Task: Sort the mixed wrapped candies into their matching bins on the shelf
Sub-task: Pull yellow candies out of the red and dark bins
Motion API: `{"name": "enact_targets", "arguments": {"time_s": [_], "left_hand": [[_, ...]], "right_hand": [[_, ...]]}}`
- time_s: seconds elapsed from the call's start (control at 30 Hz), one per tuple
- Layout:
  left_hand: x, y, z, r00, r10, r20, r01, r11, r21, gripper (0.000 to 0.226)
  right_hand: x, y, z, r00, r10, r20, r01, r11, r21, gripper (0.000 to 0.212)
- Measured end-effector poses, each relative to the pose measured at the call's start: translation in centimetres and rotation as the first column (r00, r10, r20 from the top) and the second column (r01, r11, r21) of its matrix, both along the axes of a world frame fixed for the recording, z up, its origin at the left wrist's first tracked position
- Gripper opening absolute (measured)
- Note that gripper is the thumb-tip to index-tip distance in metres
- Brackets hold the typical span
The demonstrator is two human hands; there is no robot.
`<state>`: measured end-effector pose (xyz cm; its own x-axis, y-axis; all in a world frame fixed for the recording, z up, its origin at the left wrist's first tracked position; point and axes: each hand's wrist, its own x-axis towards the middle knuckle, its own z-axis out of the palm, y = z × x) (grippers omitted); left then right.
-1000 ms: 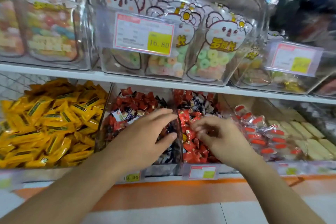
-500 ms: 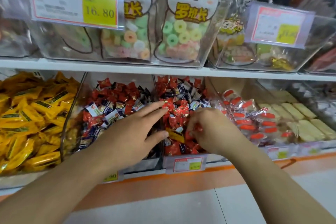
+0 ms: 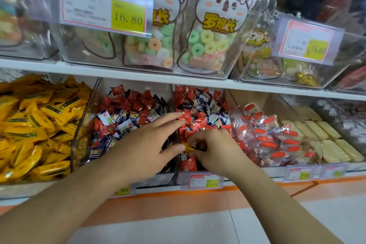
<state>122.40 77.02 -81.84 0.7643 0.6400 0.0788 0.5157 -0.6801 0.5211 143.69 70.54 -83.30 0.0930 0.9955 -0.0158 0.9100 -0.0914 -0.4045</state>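
Shelf (image 3: 178,83) – two hands; right hand (image 3: 215,150) pinches one yellow candy (image 3: 189,147).

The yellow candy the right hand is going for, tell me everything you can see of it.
The yellow candy is one small piece in a glossy yellow-orange wrapper, lying among red candies near the front of the bin. The right hand pinches it, covering most of it; the left hand, fingers straight, is beside it.

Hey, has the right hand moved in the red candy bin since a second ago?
Yes. The right hand has come toward the bin's front price tag and now pinches a yellow-wrapped candy near the divider, low among the red candies.
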Motion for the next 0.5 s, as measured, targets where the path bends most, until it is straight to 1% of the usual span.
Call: {"name": "enact_targets", "arguments": {"time_s": [0.1,0.17,0.23,0.3,0.4,0.5], "left_hand": [[0.0,0.0,0.1,1.0,-0.002,0.001,0.002,1.0,0.008,0.066],[-0.1,0.1,0.1,1.0,0.006,0.031,-0.005,1.0,-0.005,0.062],[-0.4,0.0,0.3,0.994,0.028,0.106,-0.027,1.0,-0.009,0.051],[-0.8,-0.2,0.7,0.979,0.066,0.195,-0.07,0.997,0.015,0.038],[-1.7,-0.9,1.6,0.951,0.127,0.282,-0.129,0.992,-0.014,0.029],[-2.6,-1.7,2.2,0.919,0.151,0.365,-0.094,0.981,-0.168,0.033]], "right_hand": [[0.3,0.0,0.3,0.996,-0.035,-0.083,0.037,0.999,0.021,0.015],[0.6,-0.3,1.0,0.975,-0.083,-0.208,0.099,0.993,0.069,0.016],[0.5,-0.8,2.2,0.906,-0.119,-0.407,0.178,0.978,0.109,0.015],[-0.1,-1.3,3.5,0.806,-0.123,-0.579,0.239,0.963,0.127,0.015],[-1.9,-1.8,4.9,0.711,-0.091,-0.697,0.237,0.964,0.116,0.015],[-4.7,-2.0,5.8,0.638,-0.035,-0.769,0.2,0.972,0.122,0.015]]}}
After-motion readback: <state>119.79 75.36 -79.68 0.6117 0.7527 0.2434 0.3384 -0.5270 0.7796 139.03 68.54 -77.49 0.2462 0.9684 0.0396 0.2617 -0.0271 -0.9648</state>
